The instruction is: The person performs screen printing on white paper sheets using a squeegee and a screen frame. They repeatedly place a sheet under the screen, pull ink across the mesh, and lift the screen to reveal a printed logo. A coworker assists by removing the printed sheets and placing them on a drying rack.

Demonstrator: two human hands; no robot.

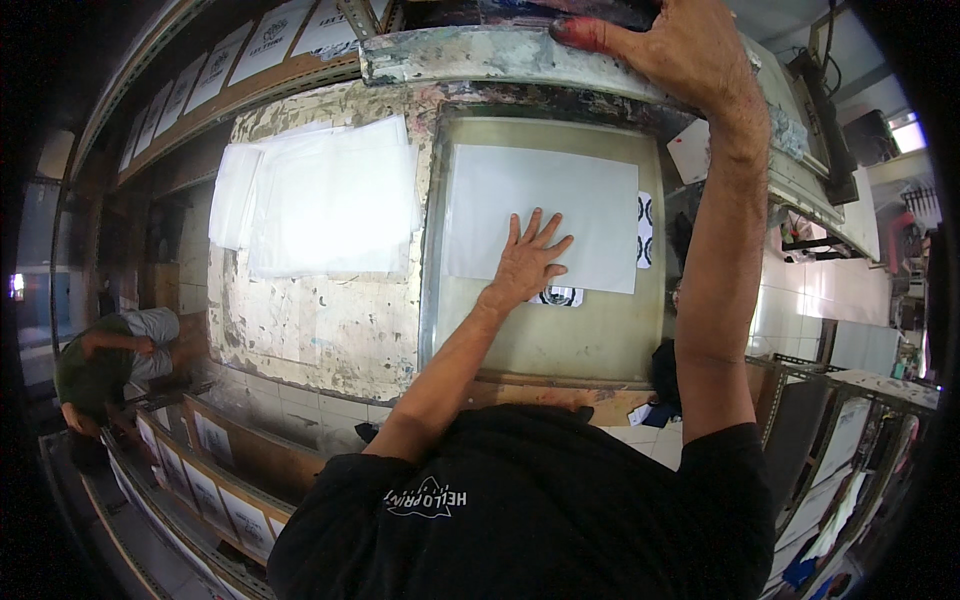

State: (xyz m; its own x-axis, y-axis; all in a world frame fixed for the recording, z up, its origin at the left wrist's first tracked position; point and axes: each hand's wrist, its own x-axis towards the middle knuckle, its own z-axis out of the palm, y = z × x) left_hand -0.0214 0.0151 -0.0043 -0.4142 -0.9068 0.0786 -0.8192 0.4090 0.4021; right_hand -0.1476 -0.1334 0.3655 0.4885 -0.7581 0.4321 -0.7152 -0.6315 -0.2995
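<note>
My left hand (529, 260) lies flat with fingers spread on a white sheet of paper (590, 190). The sheet rests on a pale, framed work surface (560, 345). Printed pieces with dark round motifs (645, 230) stick out from under its right edge and its lower edge, near my left thumb. At the top, my right hand (655, 48) holds a paint-stained wooden frame (460, 55). Its thumb, smeared red, stretches along the frame's edge; the other fingers are mostly cut off by the picture's top.
Stacked translucent white sheets (330, 200) lie on the paint-crusted table (310, 330) to the left. Racks of printed sheets (210, 75) stand at the upper left, with more racks (220, 490) at the lower left. A person in a green shirt (95, 370) bends there. Shelving (850, 450) stands at the lower right.
</note>
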